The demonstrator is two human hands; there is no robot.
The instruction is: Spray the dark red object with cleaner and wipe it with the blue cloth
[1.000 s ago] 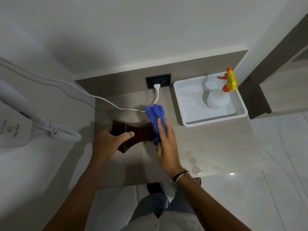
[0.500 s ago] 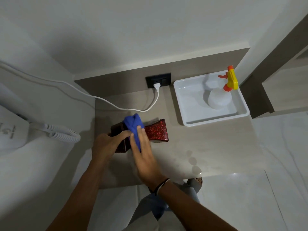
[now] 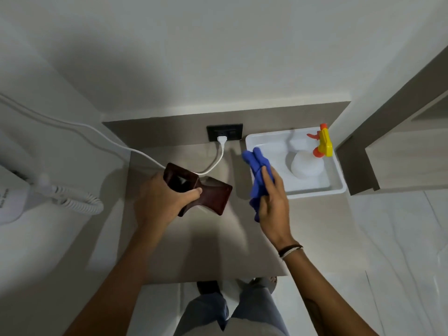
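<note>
The head view shows two hands, one dark red object, one blue cloth, one spray bottle, one white tray, one wall socket with a single plug in it, and one wall-mounted hair dryer with a coiled cord.

The left hand (image 3: 161, 198) is closed around the dark red object (image 3: 203, 190), thumb across its near face and fingers wrapped behind its narrow middle. The object is tilted, its upper end pointing away from the hand toward the socket (image 3: 224, 135), its lower flared end sticking out to the right of the thumb. Whether it touches the counter (image 3: 218, 241) cannot be told.

The right hand (image 3: 272, 202) grips the blue cloth (image 3: 258, 174), fingers curled over it; the bunched cloth pokes out beyond the fingertips and hangs below the palm on the thumb side. Cloth and red object are apart, a gap of bare counter between them.

Just beyond the right hand sits the tray (image 3: 315, 193), and the cloth's far end overlaps its near left corner. The spray bottle (image 3: 309, 163) stands upright inside the tray, to the right of the fingertips. The white cable (image 3: 116, 145) runs past the left hand's far side to the plug. The hair dryer (image 3: 14, 202) lies well to the left of the left hand.
</note>
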